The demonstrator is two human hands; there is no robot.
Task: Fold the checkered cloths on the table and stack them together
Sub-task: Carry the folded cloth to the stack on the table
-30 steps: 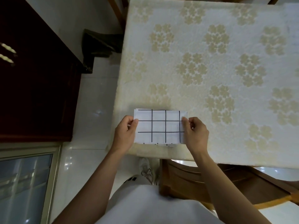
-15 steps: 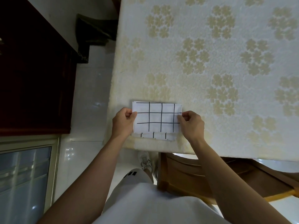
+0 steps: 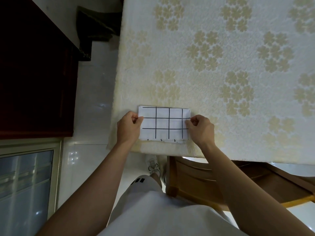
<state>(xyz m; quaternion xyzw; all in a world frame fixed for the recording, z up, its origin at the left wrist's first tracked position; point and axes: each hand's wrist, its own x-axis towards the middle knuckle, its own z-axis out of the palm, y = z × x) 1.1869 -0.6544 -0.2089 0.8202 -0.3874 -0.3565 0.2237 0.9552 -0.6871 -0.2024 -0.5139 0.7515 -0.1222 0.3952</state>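
A folded white cloth with a black grid (image 3: 164, 123) lies near the table's front left corner. Under its near edge the rim of another folded checkered cloth (image 3: 170, 141) peeks out, so the two form a stack. My left hand (image 3: 128, 127) pinches the top cloth's left edge. On the opposite side, my right hand (image 3: 201, 129) pinches its right edge. The top cloth rests flat and nearly square on the layers below.
The table (image 3: 221, 68) wears a cream tablecloth with beige flower clusters. A wooden chair (image 3: 196, 181) stands below the table's front edge. A dark cabinet (image 3: 34, 74) lines the left side, with pale floor tiles between.
The folded cloth in both hands has come down onto the other folded cloth near the table edge and now lies flatter. The camera has shifted closer.
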